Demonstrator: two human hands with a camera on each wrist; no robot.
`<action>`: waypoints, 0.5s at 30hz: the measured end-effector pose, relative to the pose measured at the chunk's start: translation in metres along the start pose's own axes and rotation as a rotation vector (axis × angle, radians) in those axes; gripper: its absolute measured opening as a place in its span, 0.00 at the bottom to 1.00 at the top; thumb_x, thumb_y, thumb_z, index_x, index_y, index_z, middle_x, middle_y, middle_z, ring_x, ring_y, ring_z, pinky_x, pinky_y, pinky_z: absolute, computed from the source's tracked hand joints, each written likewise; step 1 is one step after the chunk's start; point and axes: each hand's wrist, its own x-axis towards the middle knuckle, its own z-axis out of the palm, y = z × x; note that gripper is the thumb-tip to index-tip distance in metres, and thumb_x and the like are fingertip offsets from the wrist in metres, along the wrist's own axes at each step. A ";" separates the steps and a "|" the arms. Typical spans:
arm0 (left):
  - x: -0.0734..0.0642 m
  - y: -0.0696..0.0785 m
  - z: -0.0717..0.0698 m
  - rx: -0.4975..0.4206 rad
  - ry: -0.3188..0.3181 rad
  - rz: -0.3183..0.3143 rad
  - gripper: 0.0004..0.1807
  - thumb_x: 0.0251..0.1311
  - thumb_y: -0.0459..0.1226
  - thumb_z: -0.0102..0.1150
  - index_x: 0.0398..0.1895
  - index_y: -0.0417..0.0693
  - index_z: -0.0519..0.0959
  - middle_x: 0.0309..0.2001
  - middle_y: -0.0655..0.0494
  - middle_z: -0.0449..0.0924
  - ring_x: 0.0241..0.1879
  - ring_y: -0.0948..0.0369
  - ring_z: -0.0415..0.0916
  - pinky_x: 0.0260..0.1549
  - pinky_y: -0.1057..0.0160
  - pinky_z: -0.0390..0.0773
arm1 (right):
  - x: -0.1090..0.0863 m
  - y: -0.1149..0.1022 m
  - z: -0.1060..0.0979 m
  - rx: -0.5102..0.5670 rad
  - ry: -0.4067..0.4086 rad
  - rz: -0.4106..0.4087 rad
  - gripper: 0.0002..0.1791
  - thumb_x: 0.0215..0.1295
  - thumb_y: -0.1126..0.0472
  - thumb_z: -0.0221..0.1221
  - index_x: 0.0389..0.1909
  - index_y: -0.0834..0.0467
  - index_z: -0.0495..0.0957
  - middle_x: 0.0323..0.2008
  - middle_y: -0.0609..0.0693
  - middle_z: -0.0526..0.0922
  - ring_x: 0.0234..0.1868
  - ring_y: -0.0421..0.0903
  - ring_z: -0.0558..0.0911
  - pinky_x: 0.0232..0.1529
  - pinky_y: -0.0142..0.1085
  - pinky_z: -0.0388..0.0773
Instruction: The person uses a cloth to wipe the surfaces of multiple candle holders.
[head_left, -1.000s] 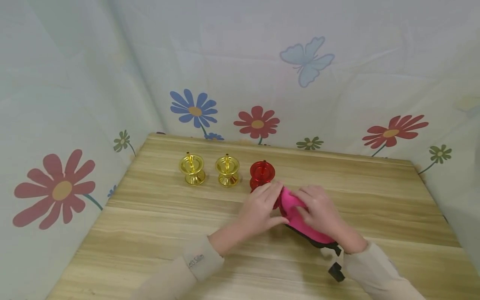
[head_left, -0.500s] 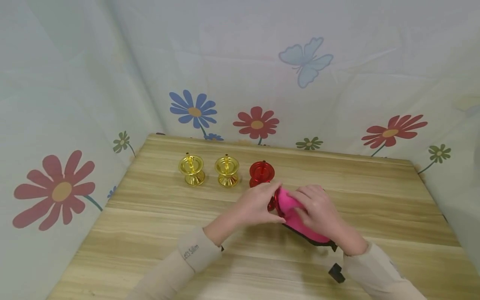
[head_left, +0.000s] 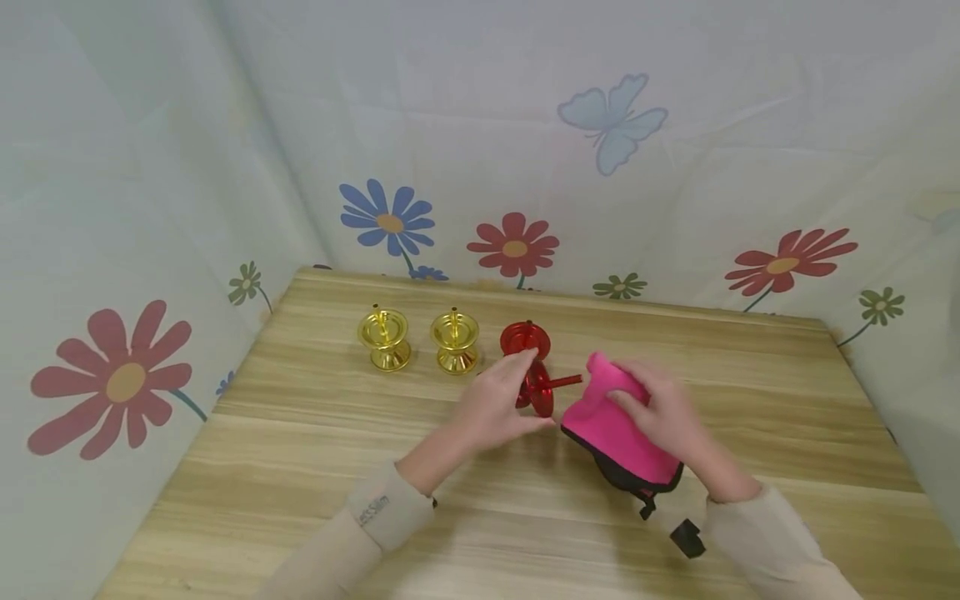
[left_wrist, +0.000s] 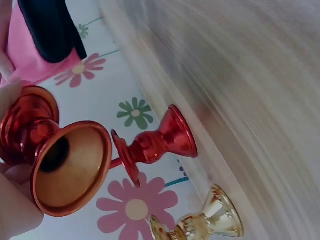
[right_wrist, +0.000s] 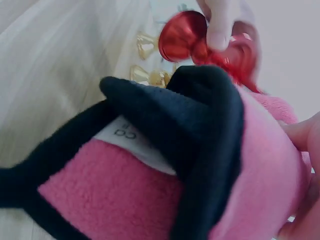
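My left hand point(head_left: 487, 408) holds a red metal candle holder point(left_wrist: 75, 170) tipped on its side, its spike pointing right and its hollow base facing the left wrist camera. Just behind it a second red candle holder point(head_left: 525, 336) stands upright on the table. My right hand point(head_left: 667, 417) grips a pink fleece cloth piece point(head_left: 618, 433) with black edging, bunched between thumb and fingers. A white label point(right_wrist: 135, 142) shows inside the cloth in the right wrist view. A small gap separates the cloth from the held candle holder's dish.
Two gold candle holders point(head_left: 384, 340) stand in a row left of the upright red one. A small black piece point(head_left: 687, 539) is seen near my right sleeve. The wooden table point(head_left: 300, 433) ends at a flower-printed curtain point(head_left: 675, 192) behind and at the sides.
The pink cloth has come away from the red candle holder's dish, moving right with my right hand. The spike now shows. My left hand has shifted slightly left, still holding the candle holder.
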 end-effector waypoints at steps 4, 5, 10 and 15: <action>-0.001 -0.002 -0.002 -0.182 0.017 -0.107 0.49 0.36 0.56 0.67 0.62 0.46 0.59 0.58 0.53 0.68 0.55 0.57 0.68 0.49 0.58 0.73 | -0.003 0.004 -0.009 0.118 0.008 0.091 0.19 0.47 0.73 0.61 0.44 0.67 0.75 0.40 0.60 0.79 0.38 0.35 0.74 0.30 0.24 0.73; -0.001 -0.002 -0.002 -0.236 0.012 -0.128 0.49 0.36 0.56 0.67 0.62 0.46 0.58 0.57 0.53 0.69 0.54 0.57 0.69 0.47 0.58 0.74 | -0.004 0.004 -0.010 0.145 -0.002 0.100 0.19 0.48 0.74 0.60 0.45 0.67 0.75 0.40 0.60 0.79 0.38 0.32 0.72 0.30 0.22 0.73; 0.000 -0.001 -0.001 -0.478 -0.065 -0.220 0.50 0.38 0.55 0.66 0.66 0.53 0.54 0.55 0.54 0.70 0.50 0.58 0.71 0.44 0.58 0.75 | -0.006 0.003 -0.009 0.228 -0.064 0.111 0.17 0.53 0.72 0.57 0.47 0.65 0.74 0.43 0.59 0.78 0.44 0.23 0.67 0.38 0.17 0.70; 0.001 0.003 0.001 -0.590 -0.093 -0.223 0.49 0.39 0.53 0.67 0.66 0.56 0.52 0.54 0.57 0.72 0.49 0.60 0.71 0.44 0.60 0.74 | -0.007 -0.003 -0.003 0.290 -0.115 0.081 0.17 0.55 0.71 0.55 0.48 0.63 0.74 0.45 0.56 0.77 0.48 0.25 0.68 0.44 0.20 0.70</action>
